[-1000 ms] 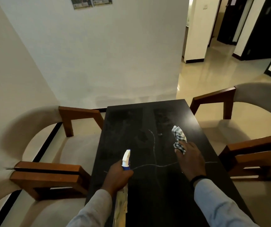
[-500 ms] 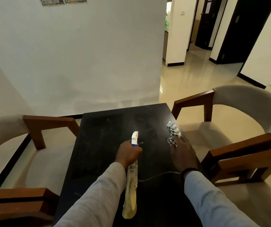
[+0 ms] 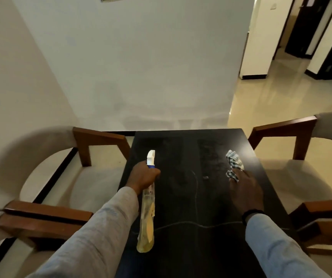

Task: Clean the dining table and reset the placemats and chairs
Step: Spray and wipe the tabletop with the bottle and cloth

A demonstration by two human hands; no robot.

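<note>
A dark dining table (image 3: 187, 145) runs away from me, its top streaked with smears and spray marks. My left hand (image 3: 144, 177) grips the neck of a spray bottle (image 3: 147, 213) with a white nozzle and yellowish liquid, nozzle aimed at the far end of the table. My right hand (image 3: 245, 189) lies on the table's right side and presses a checked cloth (image 3: 233, 163) onto the top; the cloth sticks out beyond my fingertips.
A cream armchair with wooden arms (image 3: 93, 141) stands at the table's left, and another one (image 3: 293, 129) at its right. A white wall rises just past the far table edge. A tiled hallway (image 3: 281, 91) opens at the back right.
The view has swung back to the left. My left hand with the bottle has shifted toward the table's left side. The right hand and cloth stay on the right side.
</note>
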